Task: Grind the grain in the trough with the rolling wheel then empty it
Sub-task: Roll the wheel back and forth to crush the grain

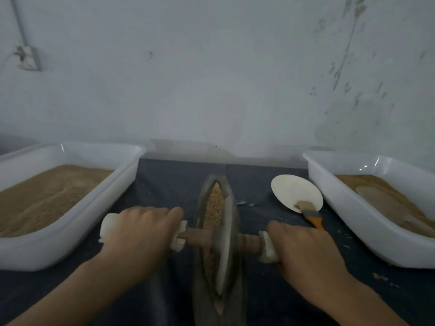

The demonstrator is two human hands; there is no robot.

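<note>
Hands (pixel 138 234) (pixel 303 249) hiding wheel (pixel 223 245) handles, trough (pixel 202 208) cropped

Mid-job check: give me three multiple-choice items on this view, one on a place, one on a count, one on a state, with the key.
1. Where does the orange-handled brush lie?
A. in the left tub
B. with its bristles on the round white dish, right of the trough
C. inside the trough

2. How many white plastic tubs of brown meal are on the dark cloth?
A. one
B. two
C. four

3. What are the hands doing?
A. both grip the axle handles of the rolling wheel
B. only the left holds it
C. both rest flat on the cloth

Key: 1 B, its bristles rest on the dish. 2 B, one left tub and one right tub. 3 A, the left hand and right hand each curl round a handle, the wheel standing in the long dark trough with grain.
</note>
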